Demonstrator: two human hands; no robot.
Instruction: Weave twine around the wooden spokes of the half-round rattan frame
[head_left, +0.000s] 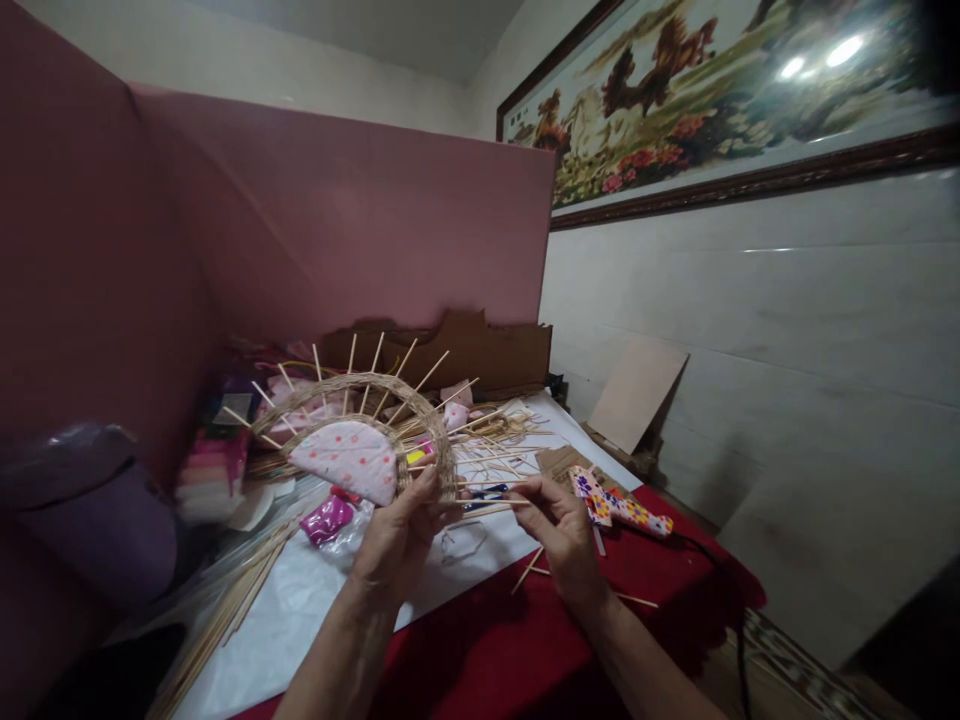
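Well in from the worktop's right edge, the left hand clamped its fingers on the half-round woven piece; the right hand pinched a stick, probably best guided straight, rim braced

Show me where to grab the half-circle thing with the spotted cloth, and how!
I'd pinch the half-circle near the lower right end of its twine band, coming from below, as the left hand does. Thin sticks fan out past the curved edge, so coming from the top would probably be awkward.
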